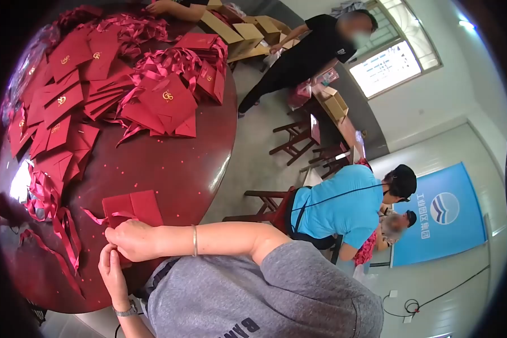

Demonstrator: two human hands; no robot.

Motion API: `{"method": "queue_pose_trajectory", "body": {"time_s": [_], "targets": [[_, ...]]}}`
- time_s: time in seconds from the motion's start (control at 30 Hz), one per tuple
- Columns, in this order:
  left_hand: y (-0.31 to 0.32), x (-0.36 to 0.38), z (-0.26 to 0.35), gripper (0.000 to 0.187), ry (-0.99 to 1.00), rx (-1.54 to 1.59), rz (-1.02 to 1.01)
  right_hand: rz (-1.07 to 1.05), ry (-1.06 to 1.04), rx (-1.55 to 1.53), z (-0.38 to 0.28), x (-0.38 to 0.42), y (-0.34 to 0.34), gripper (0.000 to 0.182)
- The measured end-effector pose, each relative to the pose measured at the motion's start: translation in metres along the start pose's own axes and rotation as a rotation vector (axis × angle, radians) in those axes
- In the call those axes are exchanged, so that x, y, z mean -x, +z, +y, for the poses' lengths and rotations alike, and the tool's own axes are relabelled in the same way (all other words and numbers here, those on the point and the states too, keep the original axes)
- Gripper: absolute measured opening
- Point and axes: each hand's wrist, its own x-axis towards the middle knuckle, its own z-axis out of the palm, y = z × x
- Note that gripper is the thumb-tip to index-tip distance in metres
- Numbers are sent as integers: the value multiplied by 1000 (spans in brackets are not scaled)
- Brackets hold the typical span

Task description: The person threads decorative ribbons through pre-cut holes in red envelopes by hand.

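A dark red paper gift bag lies on the table directly in front of me. Its pink-red ribbon runs across the bag up to my right hand, which is closed and has a bangle at the wrist. Close below it is my left hand, with a watch on its wrist. Its fingers are bent and pressed together by the right hand's fingertips; what they pinch is hidden. A bit of red shows between the two hands.
Red bags with gold logos and tangled ribbons are heaped on the round table. Loose ribbons trail at left. A co-worker in black stands near cardboard boxes; another in blue sits at right. A third person's hand is at the top.
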Motion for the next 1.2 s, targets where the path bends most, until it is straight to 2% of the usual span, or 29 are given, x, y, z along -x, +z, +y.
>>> {"method": "queue_pose_trajectory", "body": {"time_s": [0.03, 0.1, 0.17, 0.27, 0.3, 0.33, 0.37, 0.5, 0.57, 0.63, 0.7, 0.77, 0.87, 0.9, 0.97, 1.1, 1.17, 1.2], "targets": [[-2, -3, 3, 20, -1, 3, 4, 35, -56, -37, 1, 4, -1, 12], [-6, -7, 8, 16, 38, -19, -139, 60, -103, -76, 0, 12, -2, 12], [-7, -4, 24, 8, -37, 45, -259, 25, -191, -50, -2, 16, -3, 13], [-12, -6, 27, 3, -29, -15, -320, 37, -261, -45, -4, 24, -4, 13], [-11, -6, 29, 6, 131, -163, -312, 56, -293, -30, -4, 24, -4, 12], [-10, -6, 32, 10, 291, -313, -300, 68, -313, -24, -2, 24, -2, 11], [-10, -3, 38, 14, 272, -382, -281, 68, -325, -26, -2, 24, -1, 11], [3, 7, 47, 13, 411, -521, -160, 48, -325, 57, -5, 26, -4, 14], [9, 12, 47, 15, 489, -690, -29, 20, -265, 164, -9, 27, -7, 13], [2, 14, 45, 13, 476, -747, -23, 22, -267, 267, -11, 28, -8, 12], [-13, 15, 44, 10, 493, -789, 77, 24, -256, 364, -11, 33, -10, 12], [-36, 15, 50, 7, 408, -767, 107, -2, -208, 410, -10, 37, -15, 12], [-41, 19, 44, 6, 373, -837, 122, 24, -322, 504, -18, 36, -2, 12], [-40, 16, 35, 7, 393, -830, 194, 42, -338, 566, -22, 36, 1, 10], [-42, 12, 23, 7, 438, -823, 274, 174, -358, 595, -20, 33, 9, 9], [-49, 8, 16, 5, 395, -783, 319, 338, -473, 507, -16, 31, 8, 7], [-50, 6, 14, 5, 325, -795, 337, 318, -465, 503, -16, 33, 3, 7], [-49, 0, 12, 5, 326, -805, 328, 419, -518, 485, -17, 33, -1, 9]]}}
